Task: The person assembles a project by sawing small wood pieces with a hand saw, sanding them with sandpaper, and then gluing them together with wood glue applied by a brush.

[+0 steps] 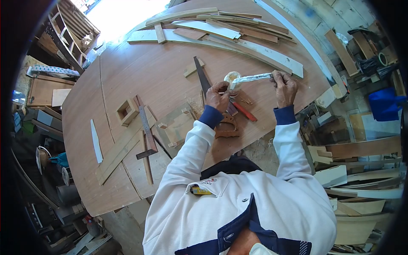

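Note:
My left hand (218, 97) is closed on a small pale block at the left end of a white-smeared stick. My right hand (284, 88) pinches the other end of this stick (254, 77). Just behind the stick, a round tub (232, 77) with whitish contents stands on the wooden table (85, 140). A handsaw (227, 126) lies under and beside my left hand, its dark blade pointing away. A red tool (244, 111) rests right of the saw, between my hands.
Long wooden strips (250, 32) are piled at the table's far side. To the left lie a small wooden frame (127, 112), a try square (147, 131), a board with small blocks (175, 125) and a white strip (96, 141). Timber offcuts (361, 178) are stacked at the right.

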{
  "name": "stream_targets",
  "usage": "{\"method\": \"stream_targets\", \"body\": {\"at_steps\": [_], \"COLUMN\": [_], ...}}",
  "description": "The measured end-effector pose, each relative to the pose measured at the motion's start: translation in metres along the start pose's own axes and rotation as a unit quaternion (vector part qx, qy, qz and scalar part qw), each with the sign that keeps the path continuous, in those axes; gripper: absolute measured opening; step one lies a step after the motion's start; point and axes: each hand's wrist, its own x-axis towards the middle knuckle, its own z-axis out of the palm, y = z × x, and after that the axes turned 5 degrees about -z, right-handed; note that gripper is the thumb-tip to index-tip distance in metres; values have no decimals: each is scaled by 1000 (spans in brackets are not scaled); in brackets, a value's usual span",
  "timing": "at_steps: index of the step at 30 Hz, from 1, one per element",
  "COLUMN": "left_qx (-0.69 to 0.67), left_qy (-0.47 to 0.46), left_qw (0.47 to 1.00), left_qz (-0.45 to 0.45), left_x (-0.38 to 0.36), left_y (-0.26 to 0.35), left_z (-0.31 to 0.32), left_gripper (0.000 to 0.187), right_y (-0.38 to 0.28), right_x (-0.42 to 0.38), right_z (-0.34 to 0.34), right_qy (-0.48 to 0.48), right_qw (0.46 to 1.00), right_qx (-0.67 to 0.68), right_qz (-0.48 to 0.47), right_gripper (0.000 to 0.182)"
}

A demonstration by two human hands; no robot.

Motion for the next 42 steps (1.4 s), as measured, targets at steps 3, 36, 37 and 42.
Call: {"method": "stream_targets", "body": {"at_steps": [3,36,37,42], "left_qx": [30,93,98,107], "left_qy": [8,10,5,2], "left_qw": [1000,995,995,994], "left_qz": [0,19,21,24], "left_x": [-2,-4,-3,-3], "left_y": [1,5,4,2], "left_z": [-3,-8,-8,-9], "left_gripper": [21,20,20,20], "right_y": [-4,-61,-60,-60], "right_x": [-2,-22,-23,-25], "right_z": [3,4,3,2], "right_qy": [-1,-167,-166,-173], "right_qw": [998,866,867,873], "right_qx": [-36,-201,-202,-185], "right_qz": [-56,-425,-425,-418], "right_gripper": [16,23,23,23]}}
